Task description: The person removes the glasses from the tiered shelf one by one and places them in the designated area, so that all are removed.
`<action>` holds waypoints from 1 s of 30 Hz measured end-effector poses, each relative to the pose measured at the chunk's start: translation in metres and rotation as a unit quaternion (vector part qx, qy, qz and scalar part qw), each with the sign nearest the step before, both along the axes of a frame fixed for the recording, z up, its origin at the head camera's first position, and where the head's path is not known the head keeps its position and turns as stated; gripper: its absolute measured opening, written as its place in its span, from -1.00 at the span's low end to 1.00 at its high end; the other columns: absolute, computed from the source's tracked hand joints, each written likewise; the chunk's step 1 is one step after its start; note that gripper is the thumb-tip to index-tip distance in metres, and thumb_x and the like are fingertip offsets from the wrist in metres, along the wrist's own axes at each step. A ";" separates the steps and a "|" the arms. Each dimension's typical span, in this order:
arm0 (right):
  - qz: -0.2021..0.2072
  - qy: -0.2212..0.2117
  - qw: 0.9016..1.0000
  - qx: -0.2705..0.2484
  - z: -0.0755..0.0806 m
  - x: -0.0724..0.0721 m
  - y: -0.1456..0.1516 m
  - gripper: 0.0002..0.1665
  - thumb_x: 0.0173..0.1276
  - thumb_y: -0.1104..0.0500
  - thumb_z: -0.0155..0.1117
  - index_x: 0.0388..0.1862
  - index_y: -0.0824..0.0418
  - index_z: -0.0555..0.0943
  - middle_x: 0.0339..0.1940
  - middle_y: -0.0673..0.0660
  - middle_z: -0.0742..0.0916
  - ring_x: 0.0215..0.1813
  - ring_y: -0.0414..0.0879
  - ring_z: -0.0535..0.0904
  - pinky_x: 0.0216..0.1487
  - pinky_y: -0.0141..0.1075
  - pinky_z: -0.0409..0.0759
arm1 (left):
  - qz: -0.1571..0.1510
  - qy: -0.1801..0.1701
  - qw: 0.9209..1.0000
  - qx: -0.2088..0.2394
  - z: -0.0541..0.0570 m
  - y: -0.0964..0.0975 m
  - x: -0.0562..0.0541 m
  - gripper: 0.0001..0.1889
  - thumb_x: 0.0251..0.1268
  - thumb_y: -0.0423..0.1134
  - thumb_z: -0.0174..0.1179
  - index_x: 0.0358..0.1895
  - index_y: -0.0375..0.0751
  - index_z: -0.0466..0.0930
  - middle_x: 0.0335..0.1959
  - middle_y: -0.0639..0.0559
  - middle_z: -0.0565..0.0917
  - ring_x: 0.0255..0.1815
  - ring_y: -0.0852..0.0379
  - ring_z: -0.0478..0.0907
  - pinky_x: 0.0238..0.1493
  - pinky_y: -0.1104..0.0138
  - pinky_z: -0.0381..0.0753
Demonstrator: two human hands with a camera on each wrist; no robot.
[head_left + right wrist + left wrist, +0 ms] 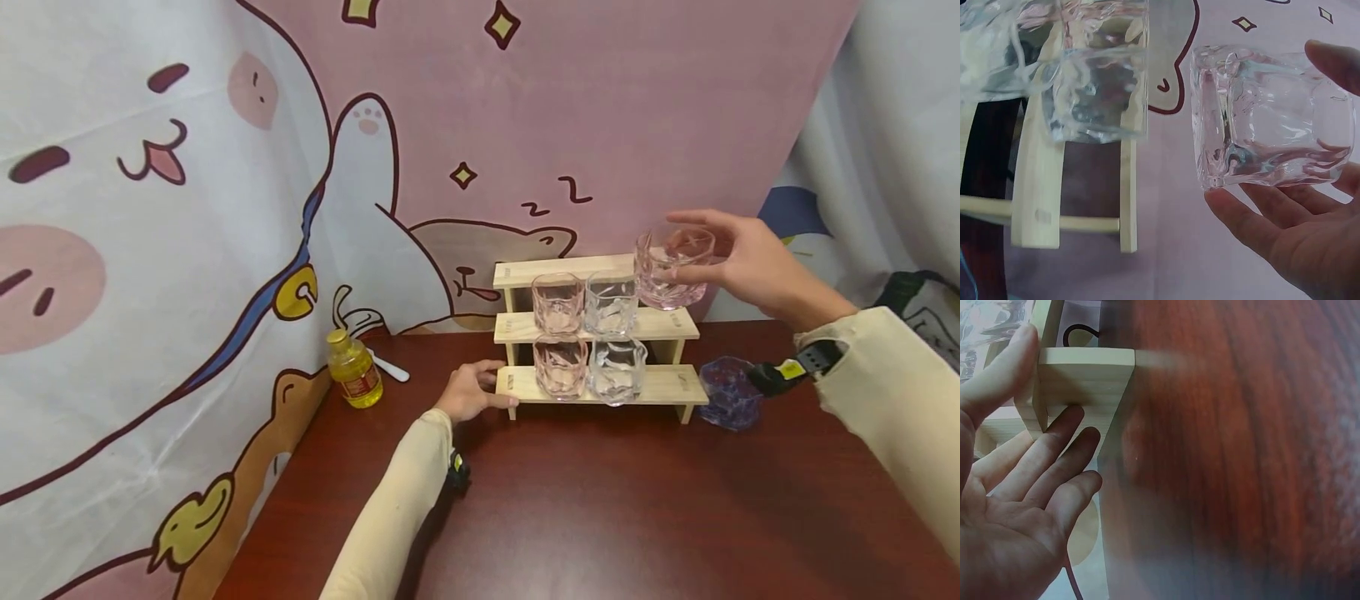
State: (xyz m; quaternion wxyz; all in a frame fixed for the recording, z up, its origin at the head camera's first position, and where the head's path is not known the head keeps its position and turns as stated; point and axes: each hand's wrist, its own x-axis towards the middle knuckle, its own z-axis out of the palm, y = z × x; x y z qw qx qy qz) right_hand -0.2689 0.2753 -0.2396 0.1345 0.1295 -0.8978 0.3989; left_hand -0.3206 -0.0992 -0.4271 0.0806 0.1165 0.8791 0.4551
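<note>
My right hand [750,258] holds a clear, pink-tinted drinking glass [671,271] above the right end of a three-tier wooden rack [667,383]. In the right wrist view, the thumb and fingers lie on opposite sides of this glass [1279,119]. Two glasses, one pinkish [558,308] and one clear [611,307], stand side by side on the middle tier. Below them on the lowest tier are another pinkish glass [560,371] and a clear glass [617,371]. At that tier's left end my left hand [468,392] grips the board, thumb and fingers on either side of it [1088,356].
A bluish glass [729,392] stands on the dark red table [600,500], right of the rack. On the left are a yellow bottle [356,375] and a white-handled object [390,367]. A printed cloth [600,108] hangs close behind the rack.
</note>
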 end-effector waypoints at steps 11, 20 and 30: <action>-0.023 -0.005 0.999 0.030 -0.015 0.015 0.034 -0.08 0.21 0.05 0.54 0.52 -0.02 0.34 -0.13 -0.41 0.63 -0.13 -0.53 0.51 -0.22 -0.57 0.43 | 0.000 0.002 1.000 0.000 0.001 0.000 -0.001 -0.20 -0.06 -0.20 0.60 0.35 -0.16 0.51 0.04 -0.17 0.75 0.12 -0.02 0.66 0.12 0.17 0.60; -0.044 0.007 0.999 0.031 -0.031 0.024 0.058 -0.07 0.21 0.07 0.54 0.53 0.03 0.34 -0.14 -0.45 0.61 -0.13 -0.59 0.48 -0.27 -0.60 0.43 | -0.004 0.004 1.000 0.002 0.001 0.001 -0.002 -0.17 -0.07 -0.21 0.60 0.38 -0.21 0.48 0.02 -0.15 0.77 0.10 0.00 0.67 0.12 0.18 0.58; -0.069 0.005 0.997 0.031 -0.053 0.033 0.078 -0.08 0.27 0.10 0.49 0.55 0.13 0.30 -0.17 -0.59 0.50 -0.16 -0.70 0.41 -0.32 -0.62 0.42 | -0.008 0.007 1.000 0.003 0.001 0.000 -0.001 -0.19 -0.06 -0.22 0.60 0.36 -0.22 0.49 0.01 -0.16 0.77 0.08 0.01 0.68 0.09 0.21 0.59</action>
